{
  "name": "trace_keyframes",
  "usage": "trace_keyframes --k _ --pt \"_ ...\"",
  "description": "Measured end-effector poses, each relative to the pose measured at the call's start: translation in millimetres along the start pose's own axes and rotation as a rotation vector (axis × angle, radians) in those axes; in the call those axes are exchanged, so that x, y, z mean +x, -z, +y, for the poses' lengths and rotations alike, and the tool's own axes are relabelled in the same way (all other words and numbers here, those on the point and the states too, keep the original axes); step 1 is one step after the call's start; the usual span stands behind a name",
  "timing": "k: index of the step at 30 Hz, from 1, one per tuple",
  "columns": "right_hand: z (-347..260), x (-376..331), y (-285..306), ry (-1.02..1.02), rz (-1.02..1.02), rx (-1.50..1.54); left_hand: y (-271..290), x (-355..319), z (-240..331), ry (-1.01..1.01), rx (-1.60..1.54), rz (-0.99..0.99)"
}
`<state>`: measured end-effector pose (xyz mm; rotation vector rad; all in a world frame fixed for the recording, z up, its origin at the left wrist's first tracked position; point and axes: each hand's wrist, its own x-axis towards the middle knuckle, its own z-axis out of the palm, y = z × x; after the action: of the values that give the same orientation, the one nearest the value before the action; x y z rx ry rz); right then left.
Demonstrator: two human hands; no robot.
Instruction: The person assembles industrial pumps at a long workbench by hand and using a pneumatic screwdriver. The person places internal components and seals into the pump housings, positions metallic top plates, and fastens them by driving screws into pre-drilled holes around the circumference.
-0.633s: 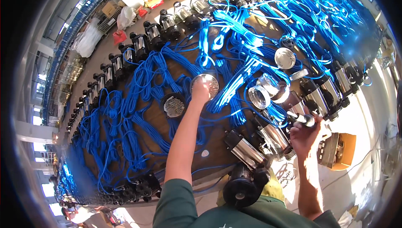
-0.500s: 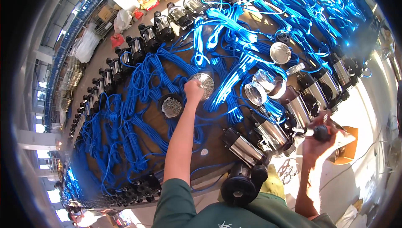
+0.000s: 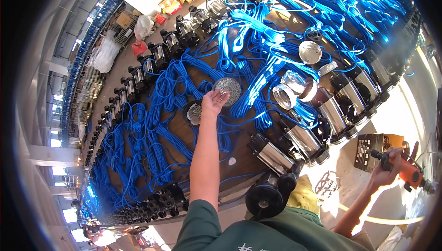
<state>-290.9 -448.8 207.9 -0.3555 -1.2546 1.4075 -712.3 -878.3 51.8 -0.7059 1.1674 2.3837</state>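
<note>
My left hand point(image 3: 215, 102) is palm up at the near rim of a round metal bowl point(image 3: 240, 93) full of small shiny screws. A few small metal bits, seemingly screws, rest in its curled fingers. Beside it stands a dark bowl point(image 3: 186, 113) with more small hardware and a pale bag-like piece. Off to the right, past the table, my right hand point(image 3: 387, 172) grips an orange and black power screwdriver point(image 3: 410, 172), its black nose pointing left. Closest to my body is a steel-bodied pump point(image 3: 272, 155) with black ends, its round black end point(image 3: 262, 203) toward me.
Coiled blue cables point(image 3: 152, 147) cover much of the brown table point(image 3: 239, 156). Steel pumps line its far edge point(image 3: 186, 30) and right side point(image 3: 332, 115). Perforated metal rings point(image 3: 284, 96) and a round strainer point(image 3: 310, 52) lie among them. A cardboard box point(image 3: 368, 152) and yellow hose point(image 3: 382, 221) are right.
My left hand was closed inside the screw bowl; now it is turned palm up at the rim. My right hand has swung the screwdriver rightward, away from the pumps.
</note>
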Motion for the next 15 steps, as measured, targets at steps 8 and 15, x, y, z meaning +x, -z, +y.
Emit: trace_keyframes --k 8,15 --pt "-4.1 -29.0 25.8 -0.148 -0.062 0.052 -3.9 -2.9 -5.8 -0.027 0.046 0.051" --pt "-4.0 -41.0 36.8 -0.171 -0.109 0.057 -1.5 -39.1 2.2 -0.033 -0.040 -0.030"
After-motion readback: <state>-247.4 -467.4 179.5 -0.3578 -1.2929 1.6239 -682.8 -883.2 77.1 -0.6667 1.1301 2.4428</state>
